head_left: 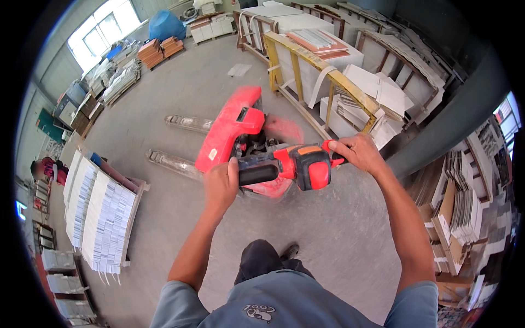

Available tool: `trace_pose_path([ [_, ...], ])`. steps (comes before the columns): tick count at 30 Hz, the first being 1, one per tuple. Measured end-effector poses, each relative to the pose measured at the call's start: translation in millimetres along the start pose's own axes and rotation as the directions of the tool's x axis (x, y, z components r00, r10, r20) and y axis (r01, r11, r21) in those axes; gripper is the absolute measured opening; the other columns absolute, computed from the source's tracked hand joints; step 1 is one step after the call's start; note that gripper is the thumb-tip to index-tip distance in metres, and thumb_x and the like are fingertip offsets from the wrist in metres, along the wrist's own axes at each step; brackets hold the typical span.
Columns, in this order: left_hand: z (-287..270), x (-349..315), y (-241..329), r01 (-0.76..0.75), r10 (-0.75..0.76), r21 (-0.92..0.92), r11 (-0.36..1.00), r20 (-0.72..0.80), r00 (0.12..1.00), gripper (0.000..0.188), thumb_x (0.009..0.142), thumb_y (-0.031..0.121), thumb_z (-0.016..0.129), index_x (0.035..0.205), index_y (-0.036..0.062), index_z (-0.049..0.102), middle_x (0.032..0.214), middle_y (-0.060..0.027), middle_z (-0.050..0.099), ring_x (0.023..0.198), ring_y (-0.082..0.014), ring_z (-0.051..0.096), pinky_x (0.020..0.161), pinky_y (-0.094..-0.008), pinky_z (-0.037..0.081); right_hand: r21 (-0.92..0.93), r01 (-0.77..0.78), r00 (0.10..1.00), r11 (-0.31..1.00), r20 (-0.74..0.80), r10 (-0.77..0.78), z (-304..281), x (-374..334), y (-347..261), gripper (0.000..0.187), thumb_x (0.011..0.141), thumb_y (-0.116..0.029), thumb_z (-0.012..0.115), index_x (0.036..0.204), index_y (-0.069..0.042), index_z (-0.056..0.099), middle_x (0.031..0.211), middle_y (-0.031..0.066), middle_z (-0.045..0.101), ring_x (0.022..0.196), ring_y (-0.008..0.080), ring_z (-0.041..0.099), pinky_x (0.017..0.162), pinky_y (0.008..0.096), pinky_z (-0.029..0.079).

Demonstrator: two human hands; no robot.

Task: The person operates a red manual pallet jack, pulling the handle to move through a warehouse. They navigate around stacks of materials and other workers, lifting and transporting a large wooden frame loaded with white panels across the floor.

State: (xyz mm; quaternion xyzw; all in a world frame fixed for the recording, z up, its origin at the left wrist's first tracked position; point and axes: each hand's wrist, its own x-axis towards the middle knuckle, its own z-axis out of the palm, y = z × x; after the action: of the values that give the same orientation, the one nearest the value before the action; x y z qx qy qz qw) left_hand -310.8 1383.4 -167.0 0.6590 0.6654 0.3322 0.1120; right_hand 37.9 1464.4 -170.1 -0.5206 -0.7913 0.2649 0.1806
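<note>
The left hand (220,188) wraps round the left end of the control handle (311,164), and the right hand (358,153) closes on its right end, thumb by a red control. Both arms reach forward, spread wide. The handle runs crosswise between the hands; just ahead, the red pallet truck (227,131) points its long forks (188,122) leftward. Grey floor (128,142) separates them from white stacks (109,218) left of the left hand; a yellow frame (297,57) edges the space ahead of the right.
</note>
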Motion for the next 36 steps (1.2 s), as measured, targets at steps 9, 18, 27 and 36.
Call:
trace_pose_path([
  [9,104,141,-1,0.031,-0.028,0.107,0.994,-0.036,0.999,0.045,0.100,0.024,0.049,0.065,-0.0017,0.060,0.065,-0.0233,0.057,0.062,-0.0434,0.057,0.060,-0.0523,0.043,0.019,0.122,0.992,0.992,-0.030,-0.121,-23,187,125,0.054,0.089,-0.059,0.059,0.075,-0.010,0.075,0.057,0.0132,0.059,0.056,0.0327,0.058,0.057,0.0378,0.046],
  [18,169,318,-51,0.020,-0.006,0.153,0.988,-0.090,0.996,0.035,0.095,0.017,0.055,0.064,0.0013,0.061,0.063,-0.0181,0.059,0.062,-0.0384,0.060,0.061,-0.0492,0.045,0.039,0.134,0.991,0.990,0.014,-0.135,-31,415,188,0.048,0.087,-0.053,0.065,0.076,-0.006,0.073,0.057,0.0158,0.055,0.054,0.0318,0.055,0.056,0.0371,0.045],
  [27,145,436,-140,0.011,-0.005,0.025,1.000,-0.227,0.974,0.041,0.100,0.021,0.051,0.066,-0.0024,0.056,0.061,-0.0213,0.054,0.058,-0.0412,0.056,0.056,-0.0489,0.041,0.102,0.228,0.973,0.968,0.017,-0.231,3,578,158,0.043,0.089,-0.042,0.066,0.078,0.000,0.072,0.058,0.0164,0.055,0.051,0.0246,0.054,0.054,0.0359,0.043],
  [36,167,562,-193,0.130,-0.088,0.194,0.972,-0.214,0.973,0.041,0.101,0.028,0.044,0.072,0.0014,0.056,0.062,-0.0191,0.054,0.057,-0.0371,0.057,0.055,-0.0459,0.041,0.180,0.199,0.968,0.963,0.115,-0.221,-21,725,155,0.057,0.090,-0.055,0.060,0.075,-0.002,0.071,0.060,0.0187,0.058,0.056,0.0319,0.061,0.056,0.0417,0.044],
])
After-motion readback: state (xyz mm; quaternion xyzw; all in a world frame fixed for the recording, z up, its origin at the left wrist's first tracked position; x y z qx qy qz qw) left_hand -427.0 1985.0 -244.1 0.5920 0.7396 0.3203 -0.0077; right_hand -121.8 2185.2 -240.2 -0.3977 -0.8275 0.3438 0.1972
